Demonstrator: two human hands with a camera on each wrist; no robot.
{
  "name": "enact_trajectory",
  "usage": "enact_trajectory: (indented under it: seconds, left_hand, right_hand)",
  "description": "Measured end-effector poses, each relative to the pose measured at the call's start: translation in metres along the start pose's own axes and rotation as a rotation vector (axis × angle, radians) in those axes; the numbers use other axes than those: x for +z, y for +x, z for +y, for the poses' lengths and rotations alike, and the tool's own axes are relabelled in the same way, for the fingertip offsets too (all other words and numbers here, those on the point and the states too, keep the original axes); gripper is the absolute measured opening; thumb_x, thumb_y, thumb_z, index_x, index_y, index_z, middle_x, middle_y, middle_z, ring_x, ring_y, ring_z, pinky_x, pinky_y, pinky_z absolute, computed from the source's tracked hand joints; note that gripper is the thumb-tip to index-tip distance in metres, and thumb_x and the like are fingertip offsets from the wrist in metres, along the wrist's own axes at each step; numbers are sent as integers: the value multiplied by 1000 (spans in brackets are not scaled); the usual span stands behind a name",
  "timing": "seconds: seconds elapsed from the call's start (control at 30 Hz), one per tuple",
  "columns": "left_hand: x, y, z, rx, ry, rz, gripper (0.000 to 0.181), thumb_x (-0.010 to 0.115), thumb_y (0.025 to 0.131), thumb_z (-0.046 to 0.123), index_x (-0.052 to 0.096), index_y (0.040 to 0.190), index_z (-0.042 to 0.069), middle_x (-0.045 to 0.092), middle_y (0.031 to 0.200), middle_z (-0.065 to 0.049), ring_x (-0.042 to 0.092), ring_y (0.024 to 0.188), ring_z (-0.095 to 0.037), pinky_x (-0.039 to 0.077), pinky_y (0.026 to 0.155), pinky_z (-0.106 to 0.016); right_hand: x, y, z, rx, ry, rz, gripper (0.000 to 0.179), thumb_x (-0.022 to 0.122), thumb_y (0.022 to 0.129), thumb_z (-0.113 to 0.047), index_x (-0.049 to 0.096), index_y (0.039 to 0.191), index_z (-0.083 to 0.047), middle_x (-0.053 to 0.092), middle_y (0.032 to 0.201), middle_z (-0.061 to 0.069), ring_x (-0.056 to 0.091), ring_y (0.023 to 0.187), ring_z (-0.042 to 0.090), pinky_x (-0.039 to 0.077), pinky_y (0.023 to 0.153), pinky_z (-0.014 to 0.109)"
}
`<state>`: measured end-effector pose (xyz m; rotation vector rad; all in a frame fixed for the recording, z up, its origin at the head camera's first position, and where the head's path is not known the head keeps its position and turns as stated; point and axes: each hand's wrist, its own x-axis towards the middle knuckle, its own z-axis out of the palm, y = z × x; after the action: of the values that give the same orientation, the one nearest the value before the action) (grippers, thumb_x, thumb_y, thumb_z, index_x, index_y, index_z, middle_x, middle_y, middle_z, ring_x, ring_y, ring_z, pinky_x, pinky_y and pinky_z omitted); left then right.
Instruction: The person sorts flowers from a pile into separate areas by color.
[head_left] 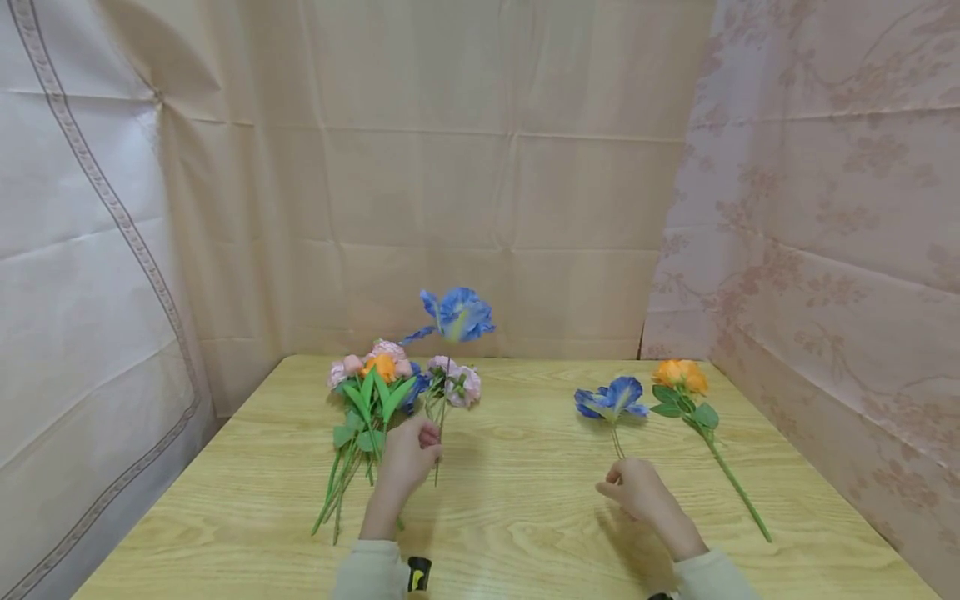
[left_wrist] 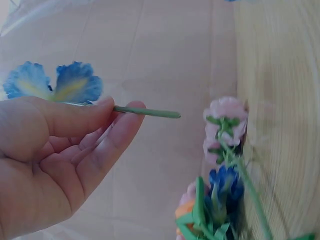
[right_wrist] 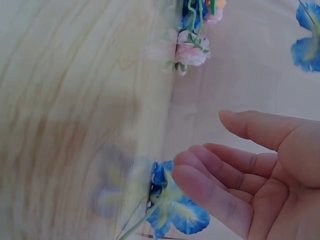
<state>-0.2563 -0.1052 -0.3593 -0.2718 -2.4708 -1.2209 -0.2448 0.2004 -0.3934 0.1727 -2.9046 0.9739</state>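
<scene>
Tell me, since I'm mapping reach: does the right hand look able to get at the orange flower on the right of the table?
Probably yes: the right hand looks empty, only bare table shows between it and the orange flower, and the nearby blue flower lies further left.

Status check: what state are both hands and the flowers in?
Left hand: pinching a stem
Raised blue flower: held above the table
Right hand: empty, thumb and fingers apart
Blue flower near right hand: lying on the table
Right orange flower: lying down
Left flower bunch: lying, stems overlapping
</scene>
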Motion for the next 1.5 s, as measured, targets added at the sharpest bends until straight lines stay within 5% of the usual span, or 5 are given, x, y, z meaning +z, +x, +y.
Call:
enact_trajectory:
  seconds: [0.33, 0.5, 0.77, 1.0, 1.5]
  left_hand:
    - [25, -5, 14, 3, -166, -196, 7, 58, 78, -12, 55, 81, -6, 53, 69, -7, 55, 60, -15, 48, 52, -20]
    - [36, -10, 24, 47, -214, -232, 9, 58, 77, -14, 55, 77, -5, 52, 66, -6, 56, 54, -14, 48, 48, -20]
    - [50, -17, 35, 32, -311, -305, 11, 59, 76, -15, 54, 75, -5, 51, 64, -5, 58, 51, -16, 49, 47, -23]
    - [62, -21, 37, 17, -356, -330, 14, 59, 75, -15, 53, 72, -3, 52, 62, -5, 59, 49, -19, 49, 45, -24]
    - [70, -27, 43, 49, -359, -342, 14, 62, 74, -14, 52, 73, -4, 53, 63, -5, 56, 47, -14, 48, 44, -22]
  right_hand:
    - [5, -2, -14, -130, 52, -44, 12, 65, 80, -9, 61, 76, 2, 52, 59, 4, 52, 47, 16, 43, 43, 24]
    - [9, -3, -26, -242, 89, -68, 12, 65, 80, -8, 62, 79, 4, 54, 59, 3, 52, 47, 14, 43, 42, 21]
    - [20, -9, -52, -364, 305, -200, 23, 64, 81, -8, 60, 92, 11, 61, 76, 8, 59, 63, 19, 49, 49, 22]
    - [31, -13, -66, -447, 368, -121, 12, 66, 78, -2, 62, 84, 7, 63, 72, 9, 59, 62, 12, 48, 49, 19]
    - [45, -17, -65, -450, 420, 14, 3, 65, 77, 4, 62, 77, 3, 64, 70, 9, 59, 56, 11, 48, 48, 19]
